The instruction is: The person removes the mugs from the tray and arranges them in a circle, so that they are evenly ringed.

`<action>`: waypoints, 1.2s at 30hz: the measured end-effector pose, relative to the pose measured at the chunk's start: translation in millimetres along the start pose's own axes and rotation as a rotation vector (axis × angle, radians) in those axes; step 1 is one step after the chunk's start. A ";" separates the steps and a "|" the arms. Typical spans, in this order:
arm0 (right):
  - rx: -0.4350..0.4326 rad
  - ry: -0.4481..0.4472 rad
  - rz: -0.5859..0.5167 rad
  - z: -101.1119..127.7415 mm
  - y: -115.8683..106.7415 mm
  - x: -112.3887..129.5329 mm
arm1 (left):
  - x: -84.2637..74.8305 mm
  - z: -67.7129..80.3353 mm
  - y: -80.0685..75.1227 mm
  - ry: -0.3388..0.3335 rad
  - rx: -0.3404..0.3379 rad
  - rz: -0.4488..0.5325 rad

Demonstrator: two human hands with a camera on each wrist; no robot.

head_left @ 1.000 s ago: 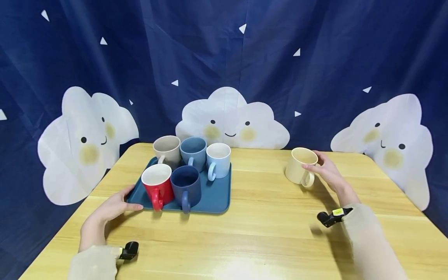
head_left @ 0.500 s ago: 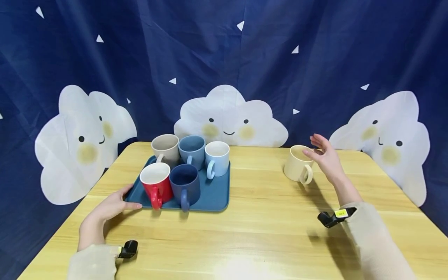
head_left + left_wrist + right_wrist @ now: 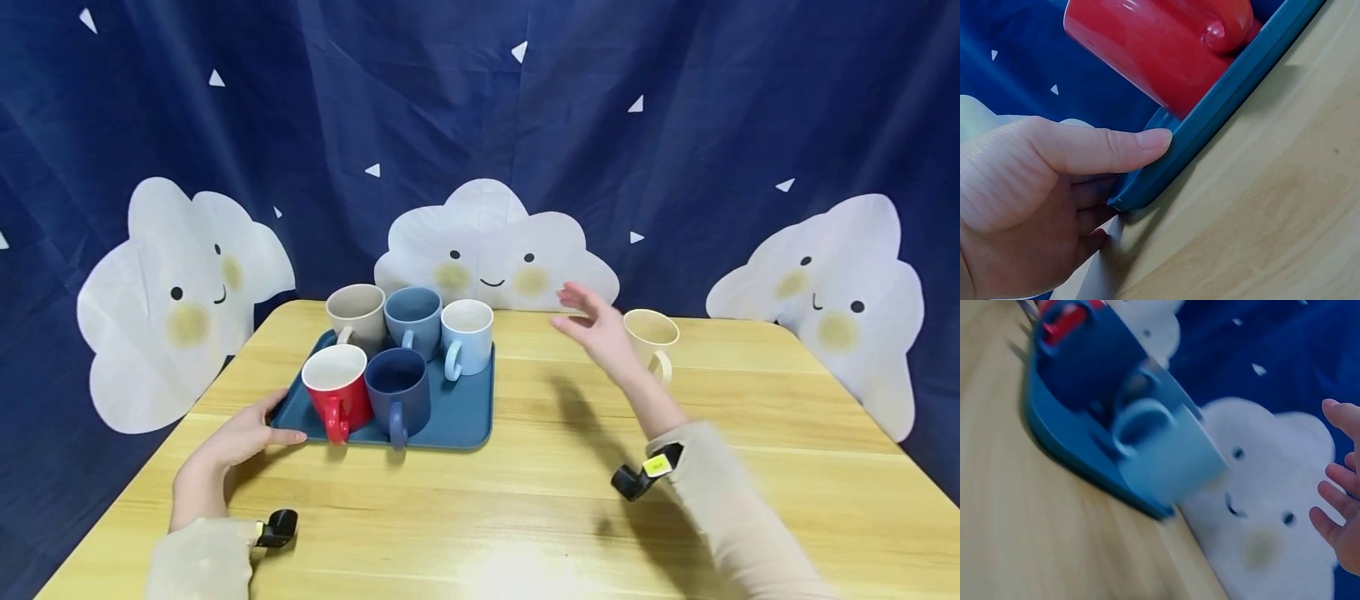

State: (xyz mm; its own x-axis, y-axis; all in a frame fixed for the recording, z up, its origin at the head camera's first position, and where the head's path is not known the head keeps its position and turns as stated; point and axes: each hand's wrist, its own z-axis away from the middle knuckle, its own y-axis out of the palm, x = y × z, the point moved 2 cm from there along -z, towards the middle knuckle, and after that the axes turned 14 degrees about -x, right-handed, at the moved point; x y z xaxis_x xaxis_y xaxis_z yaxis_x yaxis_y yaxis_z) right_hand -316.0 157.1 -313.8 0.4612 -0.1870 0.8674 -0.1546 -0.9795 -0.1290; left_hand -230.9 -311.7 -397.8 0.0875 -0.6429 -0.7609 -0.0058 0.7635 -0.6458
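My left hand [image 3: 238, 437] grips the near left corner of a dark blue tray [image 3: 463, 417]; the left wrist view shows the thumb on the rim, beside a red mug [image 3: 1147, 53]. Also on the tray are a navy mug [image 3: 411, 408], a beige-grey mug [image 3: 367, 329], a steel-blue mug [image 3: 422, 337] and a light blue mug [image 3: 474, 354]. My right hand [image 3: 606, 337] hangs in the air right of the tray, holding nothing, fingers spread apart in the right wrist view. Behind its wrist stands a cream mug [image 3: 652, 327], partly hidden.
All this is on a light wooden table [image 3: 450, 517]. A dark blue curtain [image 3: 450, 100] with white clouds and small triangles hangs along the far edge. The light blue mug [image 3: 1175, 453] sits near the tray's right edge.
My right hand has let go of the cream mug, lifted off it and moved left towards the tray. The cream mug stays upright on the table. My left hand and the tray have not moved.
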 end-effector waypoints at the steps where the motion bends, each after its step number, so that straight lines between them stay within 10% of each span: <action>1: 0.017 0.001 -0.006 2.8 8.7 0.2 | 0.3 -0.1 0.0 -0.001 0.000 -0.001; 20: 0.326 0.070 0.081 54.9 130.2 8.0 | -0.3 2.9 -0.3 -0.015 -0.005 -0.026; 36: 0.381 0.091 0.252 70.1 167.1 -2.9 | -2.6 1.5 -0.5 -0.018 0.001 -0.021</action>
State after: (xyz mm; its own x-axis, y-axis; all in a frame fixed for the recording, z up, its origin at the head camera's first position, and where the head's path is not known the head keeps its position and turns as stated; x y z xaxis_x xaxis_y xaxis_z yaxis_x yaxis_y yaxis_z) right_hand -282.0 -11.2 -371.5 0.3695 -0.4321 0.8226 0.0874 -0.8652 -0.4937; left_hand -229.7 -310.4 -395.4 0.1056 -0.6577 -0.7459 -0.0027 0.7499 -0.6616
